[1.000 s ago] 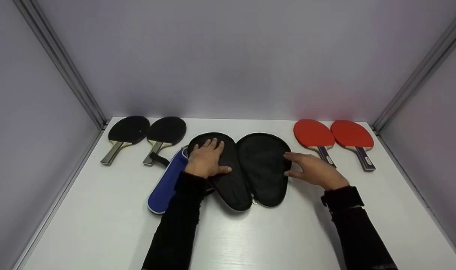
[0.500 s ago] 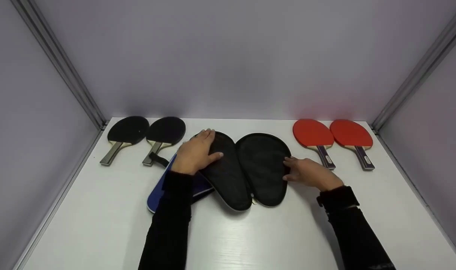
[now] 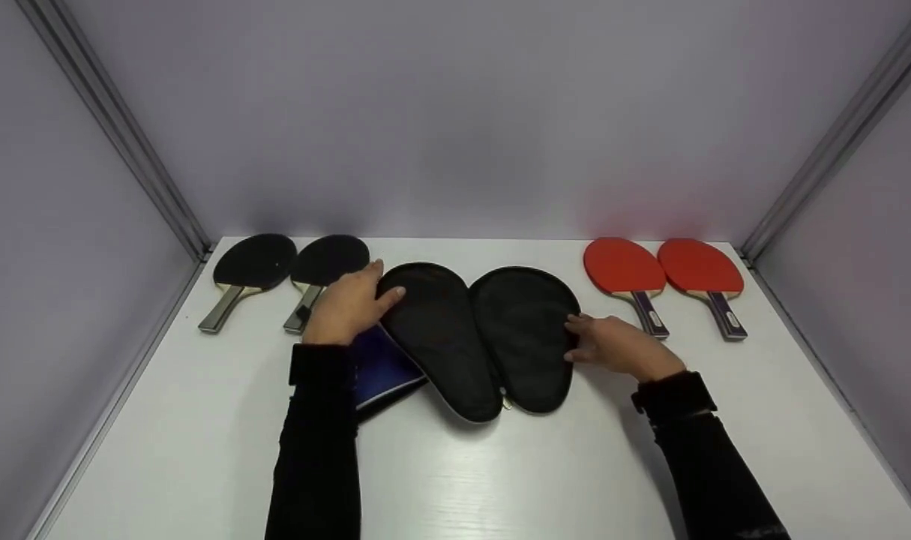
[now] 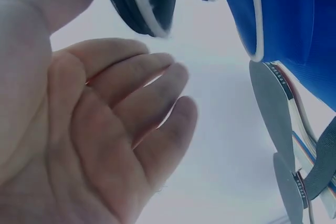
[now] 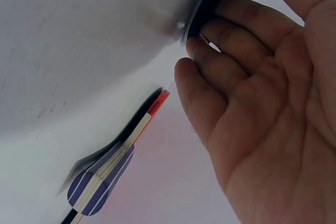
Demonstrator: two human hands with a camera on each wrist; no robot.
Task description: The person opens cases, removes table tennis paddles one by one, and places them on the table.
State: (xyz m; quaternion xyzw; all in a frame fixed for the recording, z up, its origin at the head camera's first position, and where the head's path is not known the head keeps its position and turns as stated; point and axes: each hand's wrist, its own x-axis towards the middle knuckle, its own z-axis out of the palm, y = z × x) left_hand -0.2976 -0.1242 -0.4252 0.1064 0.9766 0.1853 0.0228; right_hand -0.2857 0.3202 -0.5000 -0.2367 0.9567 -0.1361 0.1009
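Note:
An unzipped black paddle case (image 3: 526,337) lies spread in two halves on the white table. Its left half overlaps a blue paddle case (image 3: 384,364). My left hand (image 3: 346,304) is at the outer edge of the black case's left half, above the blue case. In the left wrist view its fingers (image 4: 152,103) are loosely extended, with nothing in the palm. My right hand (image 3: 620,345) touches the outer edge of the right half with its fingertips. The right wrist view shows those fingers (image 5: 231,51) lightly bent against the case rim (image 5: 202,11).
Two black table tennis paddles (image 3: 256,260) lie at the back left, partly behind my left hand. Two red paddles (image 3: 624,266) lie at the back right, near my right hand. Upright panels (image 3: 470,120) enclose the back and sides of the table.
My left hand has slid left, from the inside of the black case's left half to its outer edge. My right hand's fingers have drawn closer together at the right rim.

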